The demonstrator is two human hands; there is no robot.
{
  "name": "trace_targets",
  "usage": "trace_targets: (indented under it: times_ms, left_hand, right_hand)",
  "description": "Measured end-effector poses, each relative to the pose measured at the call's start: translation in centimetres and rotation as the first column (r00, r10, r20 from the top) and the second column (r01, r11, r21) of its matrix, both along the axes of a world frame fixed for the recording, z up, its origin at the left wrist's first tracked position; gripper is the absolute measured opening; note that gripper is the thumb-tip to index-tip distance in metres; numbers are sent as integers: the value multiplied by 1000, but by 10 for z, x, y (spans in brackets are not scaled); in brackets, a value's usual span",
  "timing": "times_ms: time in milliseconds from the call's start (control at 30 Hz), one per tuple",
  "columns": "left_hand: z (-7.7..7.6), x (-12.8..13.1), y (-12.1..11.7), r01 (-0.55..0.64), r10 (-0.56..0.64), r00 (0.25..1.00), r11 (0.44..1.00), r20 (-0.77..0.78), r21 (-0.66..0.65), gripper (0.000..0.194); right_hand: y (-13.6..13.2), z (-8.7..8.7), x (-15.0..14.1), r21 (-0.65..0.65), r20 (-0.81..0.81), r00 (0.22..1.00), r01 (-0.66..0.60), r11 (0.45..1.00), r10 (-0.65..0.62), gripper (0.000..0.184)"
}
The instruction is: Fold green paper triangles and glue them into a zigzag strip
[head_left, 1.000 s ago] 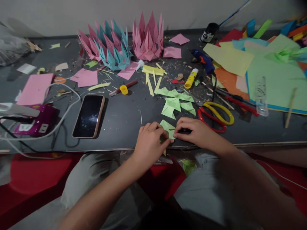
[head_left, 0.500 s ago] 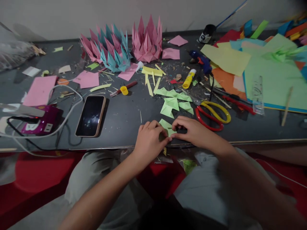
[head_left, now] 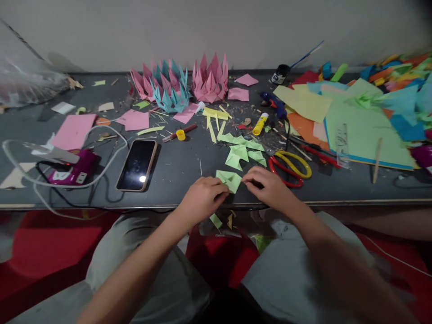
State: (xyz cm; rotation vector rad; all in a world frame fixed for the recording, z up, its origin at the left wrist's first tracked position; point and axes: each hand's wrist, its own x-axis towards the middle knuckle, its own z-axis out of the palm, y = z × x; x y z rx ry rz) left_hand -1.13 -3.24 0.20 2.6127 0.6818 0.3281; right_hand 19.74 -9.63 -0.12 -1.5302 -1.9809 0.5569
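A small folded light-green paper piece (head_left: pixel 230 179) lies at the near edge of the dark table (head_left: pixel 175 166). My left hand (head_left: pixel 200 198) pinches its left side with curled fingers. My right hand (head_left: pixel 266 186) grips its right corner, fingers closed. Just beyond them lie several more folded green pieces (head_left: pixel 243 149). Small green scraps (head_left: pixel 216 220) sit below the table edge over my lap.
Red-and-yellow scissors (head_left: pixel 289 165) lie right of my hands, a dark phone (head_left: pixel 137 164) to the left near a magenta device (head_left: pixel 69 168) with white cables. Pink and teal paper crowns (head_left: pixel 182 83), a glue stick (head_left: pixel 259 124) and coloured paper sheets (head_left: pixel 364 121) fill the back and right.
The view has tilted up and pulled back, so more of the wall shows. Both hands stay on the green piece, which now sits slightly higher and further left between the fingers.
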Motion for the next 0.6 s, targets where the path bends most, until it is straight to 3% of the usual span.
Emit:
trace_targets:
  times_ms: [67, 133, 233, 300, 367, 500, 600]
  left_hand:
    - [-4, 6, -9, -116, 115, 993, 989, 13, 89, 12]
    - [-4, 12, -17, -192, 190, 981, 978, 33, 83, 10]
    - [2, 19, -24, -253, 257, 966, 963, 30, -92, 13]
    - [7, 19, -23, -243, 262, 964, 938, 48, -248, 18]
    - [10, 17, -16, -214, 263, 957, 926, 125, -311, 16]
    - [7, 14, 5, -178, 197, 935, 980, 295, -91, 13]
    - [3, 14, 15, -77, 85, 970, 996, 226, -41, 14]
  right_hand:
    - [-5, -1, -9, 43, 32, 999, -1, 999, 0, 14]
    - [-8, 0, -17, -19, 44, 999, -9, 1000, 10, 20]
    - [-8, 1, -22, -91, 26, 1000, 9, 996, -7, 22]
    - [-5, 3, -20, -84, 10, 1000, -7, 996, 8, 20]
    - [-3, 5, -16, -72, 1, 999, -41, 997, 41, 18]
    - [-3, 11, -10, -76, -18, 995, -102, 992, 101, 12]
    - [-2, 14, -9, -106, -37, 997, -77, 991, 74, 13]
